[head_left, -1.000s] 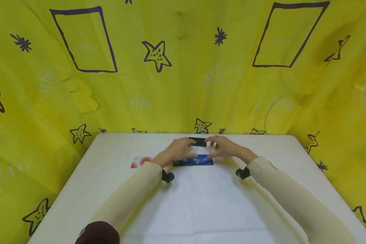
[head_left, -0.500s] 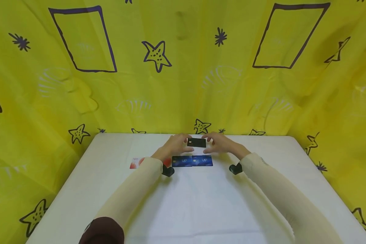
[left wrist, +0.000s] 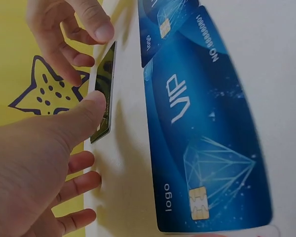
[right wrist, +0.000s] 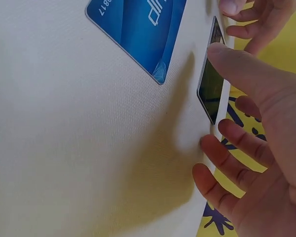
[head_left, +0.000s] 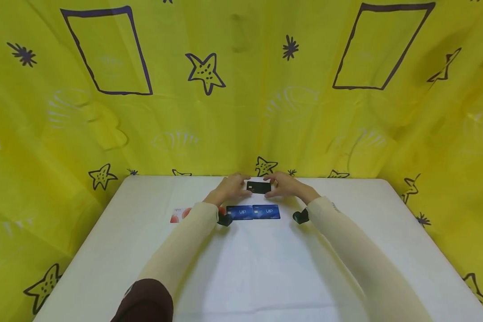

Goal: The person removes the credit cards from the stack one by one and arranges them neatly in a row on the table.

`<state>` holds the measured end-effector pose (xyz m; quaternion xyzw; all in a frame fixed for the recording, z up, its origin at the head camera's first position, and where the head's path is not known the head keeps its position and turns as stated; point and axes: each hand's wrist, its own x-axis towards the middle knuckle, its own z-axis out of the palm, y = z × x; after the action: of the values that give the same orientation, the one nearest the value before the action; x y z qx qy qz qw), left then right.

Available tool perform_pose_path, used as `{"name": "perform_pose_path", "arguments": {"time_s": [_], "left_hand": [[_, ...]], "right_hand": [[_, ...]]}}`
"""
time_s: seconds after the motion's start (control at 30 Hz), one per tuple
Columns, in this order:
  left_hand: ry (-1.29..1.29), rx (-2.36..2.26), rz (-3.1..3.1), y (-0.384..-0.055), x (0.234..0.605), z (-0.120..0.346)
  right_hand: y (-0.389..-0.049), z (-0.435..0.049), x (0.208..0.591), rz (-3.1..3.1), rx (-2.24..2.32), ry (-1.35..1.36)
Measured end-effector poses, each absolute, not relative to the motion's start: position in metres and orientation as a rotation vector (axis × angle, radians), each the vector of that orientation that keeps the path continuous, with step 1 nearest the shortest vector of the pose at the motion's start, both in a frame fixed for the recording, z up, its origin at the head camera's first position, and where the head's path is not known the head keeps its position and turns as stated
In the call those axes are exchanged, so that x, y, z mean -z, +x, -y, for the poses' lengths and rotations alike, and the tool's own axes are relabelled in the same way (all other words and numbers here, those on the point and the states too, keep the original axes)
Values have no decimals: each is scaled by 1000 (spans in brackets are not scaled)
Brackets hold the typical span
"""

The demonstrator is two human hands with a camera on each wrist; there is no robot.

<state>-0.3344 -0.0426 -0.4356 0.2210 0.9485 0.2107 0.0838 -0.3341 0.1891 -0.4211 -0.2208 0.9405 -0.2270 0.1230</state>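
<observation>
A black card (head_left: 259,187) with a gold chip lies near the table's far edge. My left hand (head_left: 231,187) is at its left end and my right hand (head_left: 286,184) at its right end, each with thumb near the close edge and forefinger near the far edge. In the left wrist view the left thumb (left wrist: 95,101) overlaps the card; the other fingers spread loosely. Likewise, the right thumb (right wrist: 218,49) overlaps it in the right wrist view. Closer to me, two blue VIP cards (head_left: 239,212) lie side by side in a row.
A white and red card (head_left: 178,215), partly hidden by the left forearm, continues the row leftward. Black wrist devices (head_left: 300,217) hang beneath both wrists. A yellow patterned curtain (head_left: 241,112) surrounds the white table (head_left: 257,277). A maroon rounded thing (head_left: 145,302) shows at bottom left.
Both hands have shifted slightly away from me, uncovering the blue cards. The fingers spread off the black card's ends, then the thumbs came back close to its near edge. The card has barely moved.
</observation>
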Motion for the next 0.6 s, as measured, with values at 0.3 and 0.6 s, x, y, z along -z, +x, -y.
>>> {"name": "perform_pose_path", "arguments": {"time_s": [0.3, 0.6], "left_hand": [[672, -551, -2861, -337, 438, 39], [653, -514, -2852, -342, 439, 38]], "right_hand": [[-341, -191, 428, -2734, 685, -597], [-344, -191, 429, -2727, 682, -591]]}}
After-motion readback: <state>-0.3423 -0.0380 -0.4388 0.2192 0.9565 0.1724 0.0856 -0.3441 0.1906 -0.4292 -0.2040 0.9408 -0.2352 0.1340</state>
